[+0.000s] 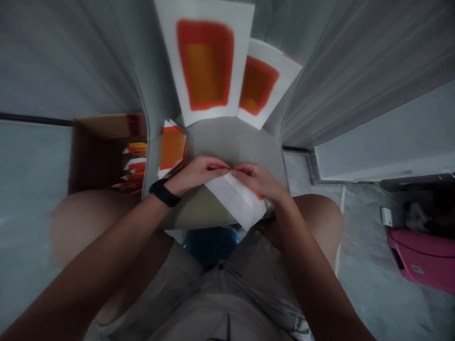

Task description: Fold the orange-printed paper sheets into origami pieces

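My left hand (199, 174) and my right hand (259, 180) meet over a folded white paper (236, 199) lying on a small grey table (227, 139) in front of my knees. Both hands pinch the paper's upper fold with fingertips pressed together. A black band sits on my left wrist. A bit of orange shows under my right hand. Two flat white sheets with orange-red rectangles lie beyond: a large one (206, 61) and a smaller one (263, 87) to its right.
A stack of folded orange-and-white papers (172, 149) rests at the table's left edge. A cardboard box (103, 156) holding more folded pieces stands on the floor at left. A pink object (423, 255) lies at right. Something blue (209, 244) sits under the table.
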`<state>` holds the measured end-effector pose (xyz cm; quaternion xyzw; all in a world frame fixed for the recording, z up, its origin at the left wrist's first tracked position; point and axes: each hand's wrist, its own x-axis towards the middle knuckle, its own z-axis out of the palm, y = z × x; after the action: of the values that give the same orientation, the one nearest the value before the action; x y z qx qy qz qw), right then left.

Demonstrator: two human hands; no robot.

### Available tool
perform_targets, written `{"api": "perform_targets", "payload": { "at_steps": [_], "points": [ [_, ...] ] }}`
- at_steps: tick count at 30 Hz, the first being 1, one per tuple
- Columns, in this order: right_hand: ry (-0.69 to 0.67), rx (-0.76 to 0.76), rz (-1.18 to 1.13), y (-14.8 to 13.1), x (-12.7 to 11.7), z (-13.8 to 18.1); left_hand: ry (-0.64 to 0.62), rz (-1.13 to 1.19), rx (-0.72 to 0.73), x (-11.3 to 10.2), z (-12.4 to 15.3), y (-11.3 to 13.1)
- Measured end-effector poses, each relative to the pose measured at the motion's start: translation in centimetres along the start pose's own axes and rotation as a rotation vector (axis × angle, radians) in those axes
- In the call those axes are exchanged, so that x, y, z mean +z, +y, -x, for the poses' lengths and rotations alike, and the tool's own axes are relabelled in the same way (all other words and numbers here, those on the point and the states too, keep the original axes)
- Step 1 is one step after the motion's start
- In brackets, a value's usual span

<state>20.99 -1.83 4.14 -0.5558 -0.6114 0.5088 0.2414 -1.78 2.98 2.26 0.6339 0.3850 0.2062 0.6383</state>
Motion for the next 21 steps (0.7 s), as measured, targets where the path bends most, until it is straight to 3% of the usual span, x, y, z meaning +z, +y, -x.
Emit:
{"api": "perform_targets", "payload": {
  "at_steps": [16, 21],
  "points": [
    [-0.05, 0.117, -0.055, -0.38, -0.07, 0.01, -0.013, -0.053, 0.011, -0.17, -0.27, -0.14],
    [-0.07, 0.134, -0.088, -0.69, -0.1, 0.09, -0.033, -0.096, 0.075, -0.44, -0.27, -0.43]
  ]
}}
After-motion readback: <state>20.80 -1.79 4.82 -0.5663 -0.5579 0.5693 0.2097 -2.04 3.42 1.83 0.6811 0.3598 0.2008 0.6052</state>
